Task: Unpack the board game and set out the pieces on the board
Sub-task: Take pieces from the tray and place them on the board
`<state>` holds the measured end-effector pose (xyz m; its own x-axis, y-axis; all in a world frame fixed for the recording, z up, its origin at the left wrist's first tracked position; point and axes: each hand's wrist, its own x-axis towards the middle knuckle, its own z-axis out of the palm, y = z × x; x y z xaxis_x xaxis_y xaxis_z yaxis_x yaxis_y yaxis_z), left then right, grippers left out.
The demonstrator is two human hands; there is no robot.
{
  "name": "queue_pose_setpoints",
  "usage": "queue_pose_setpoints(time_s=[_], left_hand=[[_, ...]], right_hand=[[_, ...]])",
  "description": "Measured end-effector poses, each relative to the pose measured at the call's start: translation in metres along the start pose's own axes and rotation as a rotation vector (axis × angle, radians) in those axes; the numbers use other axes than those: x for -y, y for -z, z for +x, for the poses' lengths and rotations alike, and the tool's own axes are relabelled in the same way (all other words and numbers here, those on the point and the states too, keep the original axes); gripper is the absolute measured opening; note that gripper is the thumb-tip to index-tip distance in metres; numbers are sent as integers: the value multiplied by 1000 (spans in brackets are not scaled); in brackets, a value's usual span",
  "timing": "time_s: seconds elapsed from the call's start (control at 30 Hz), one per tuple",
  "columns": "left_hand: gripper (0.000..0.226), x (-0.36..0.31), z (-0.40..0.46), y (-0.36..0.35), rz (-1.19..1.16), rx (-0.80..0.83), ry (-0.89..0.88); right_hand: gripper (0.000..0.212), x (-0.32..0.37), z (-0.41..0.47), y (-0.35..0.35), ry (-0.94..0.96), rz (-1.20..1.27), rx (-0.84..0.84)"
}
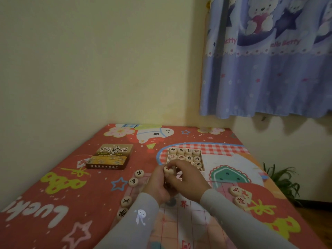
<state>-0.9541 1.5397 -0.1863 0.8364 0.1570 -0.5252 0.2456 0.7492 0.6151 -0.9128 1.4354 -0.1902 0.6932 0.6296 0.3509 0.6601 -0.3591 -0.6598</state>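
A thin see-through board sheet (181,220) with red grid lines lies on the bed under my arms. Round wooden pieces with black characters (133,182) line its left edge, and two red-character pieces (235,191) sit at its right edge. A white tray of pieces (186,157) stands just beyond my hands. My left hand (158,186) and my right hand (186,178) meet over the board's far end, both gripping a small stack of wooden pieces (169,170) with a red-marked one on top.
The game's brown box lid (110,156) lies to the left on the red cartoon bedsheet (53,194). The wall runs along the left and far sides. A blue curtain (269,69) hangs at the right, and a green plant (282,182) stands beyond the bed's right edge.
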Motion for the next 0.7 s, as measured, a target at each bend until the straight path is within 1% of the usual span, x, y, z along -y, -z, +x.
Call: queue_pose_setpoints(time_s=[0.1,0.23,0.3,0.43,0.53,0.63,0.7], left_hand=[[18,3,-4,-3,-5,26,0],[19,10,-9,-10,0,47,4],[20,15,-8,-14,-16,60,0],[27,22,0,-18,-55,92,14],[30,25,3,-21,-66,93,40],[30,27,8,-25,-60,92,58],[31,29,14,-27,-57,91,72]], right_hand=[[16,4,-5,3,-31,42,-60],[11,5,-12,12,-120,165,-119],[15,-1,-16,19,-166,191,-154],[37,-26,-21,40,-282,213,-239],[38,-56,-28,61,-411,229,-323],[35,-88,-35,79,-525,137,-397],[36,-110,-39,89,-580,30,-400]])
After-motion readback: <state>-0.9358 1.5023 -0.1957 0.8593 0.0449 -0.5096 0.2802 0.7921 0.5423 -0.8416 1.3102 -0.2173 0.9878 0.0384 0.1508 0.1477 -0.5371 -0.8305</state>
